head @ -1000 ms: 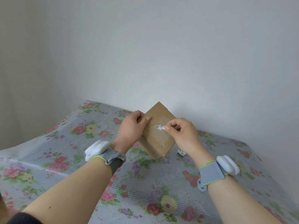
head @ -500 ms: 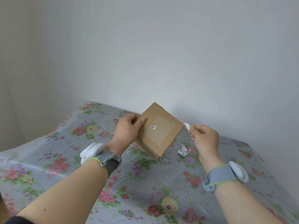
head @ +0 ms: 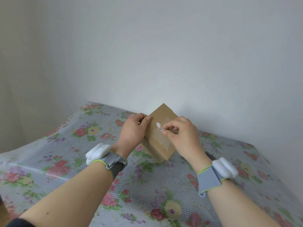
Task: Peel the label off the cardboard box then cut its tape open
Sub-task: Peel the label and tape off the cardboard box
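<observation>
- Two bare hands held a small cardboard box (head: 156, 145) over the middle of the table, near the wall (head: 164, 54).
- The box was flat and rectangular, of matt brown card, tilted with one corner up and its lowest corner down at the tablecloth (head: 65, 161); whether it touched could not be told.
- A paler, slightly glossy band of tape (head: 159, 140) ran across its upper face.
- The label (head: 159, 126) was a small torn white scrap with dark stripes, partly lifted off the face.
- The left hand (head: 132, 130) gripped the box's left edge, fingers curled behind it and thumb pressed on the front.
- The right hand (head: 182, 136) pinched the scrap between thumb and forefinger, the other fingers curled.
- The tablecloth was shiny plastic, printed with a fine grid and pink, yellow and purple flowers.
- Each wrist wore a grey fabric band (head: 208, 179) edged in lime, carrying a smooth, rounded white pod (head: 224, 169).
</observation>
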Demonstrator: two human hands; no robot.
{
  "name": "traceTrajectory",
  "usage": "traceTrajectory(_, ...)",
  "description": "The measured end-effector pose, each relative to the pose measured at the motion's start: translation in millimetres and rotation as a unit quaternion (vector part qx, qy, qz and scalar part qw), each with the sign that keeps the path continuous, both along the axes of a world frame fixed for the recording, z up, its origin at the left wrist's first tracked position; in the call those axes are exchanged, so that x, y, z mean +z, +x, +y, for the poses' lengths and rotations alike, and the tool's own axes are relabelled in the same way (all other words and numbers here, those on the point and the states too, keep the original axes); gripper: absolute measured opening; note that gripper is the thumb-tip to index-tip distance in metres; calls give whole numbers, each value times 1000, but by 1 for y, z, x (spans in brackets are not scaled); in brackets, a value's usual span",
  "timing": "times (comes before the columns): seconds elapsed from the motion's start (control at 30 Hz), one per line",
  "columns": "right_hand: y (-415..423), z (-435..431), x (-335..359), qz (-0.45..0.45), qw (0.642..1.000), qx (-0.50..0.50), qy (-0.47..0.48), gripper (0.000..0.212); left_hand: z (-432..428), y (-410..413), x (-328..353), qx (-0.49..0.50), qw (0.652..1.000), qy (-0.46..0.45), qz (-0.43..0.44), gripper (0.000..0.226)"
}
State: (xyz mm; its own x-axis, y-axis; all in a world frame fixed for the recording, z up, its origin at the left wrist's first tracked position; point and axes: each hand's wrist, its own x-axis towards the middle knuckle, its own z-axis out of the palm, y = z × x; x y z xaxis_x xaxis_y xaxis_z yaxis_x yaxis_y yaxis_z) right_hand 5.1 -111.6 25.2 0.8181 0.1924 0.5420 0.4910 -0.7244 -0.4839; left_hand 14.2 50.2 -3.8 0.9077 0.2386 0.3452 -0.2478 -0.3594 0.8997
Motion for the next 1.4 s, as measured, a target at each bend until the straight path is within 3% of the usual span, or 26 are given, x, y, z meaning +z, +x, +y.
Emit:
traceTrajectory(0.2,0,1,-1,-7,999,-23,46,13,-3,-1,4,4,1000,3,2,25)
traceTrajectory(0.4,2,3,-5,-11,999,-28,26,5,-5,0,5,0,1000,10,0,25)
traceTrajectory(0.5,6,-8,5,-11,990,-66,124,6,-1,0,3,11,1000,20,7,25)
traceTrajectory(0.57,13,-31,9,-20,971,-153,183,7,5,1,0,18,1000,17,13,27)
traceTrajectory(0.67,23,-70,-12,93,957,-258,95,12,11,2,-5,15,1000,2,15,25)
traceTrajectory(0.73,24,-81,-37,221,943,-248,34,15,10,3,-5,9,1000,-5,14,25)
traceTrajectory(0.8,21,-85,-55,266,933,-242,-20,16,6,2,-2,4,1000,-2,14,27)
traceTrajectory(1.0,23,-74,-58,178,929,-293,-139,10,2,1,4,12,1000,20,7,27)
traceTrajectory(1.07,24,-74,-59,161,933,-286,-147,17,2,0,3,15,1000,21,6,28)
traceTrajectory(1.2,19,-72,-51,105,957,-260,-81,15,1,0,2,21,1000,19,9,29)
traceTrajectory(1.3,12,-55,-30,-17,969,-247,-9,16,-3,-1,1,28,999,18,10,29)
traceTrajectory(1.4,0,-31,-12,-123,982,-132,61,12,-7,-3,0,33,999,18,14,30)
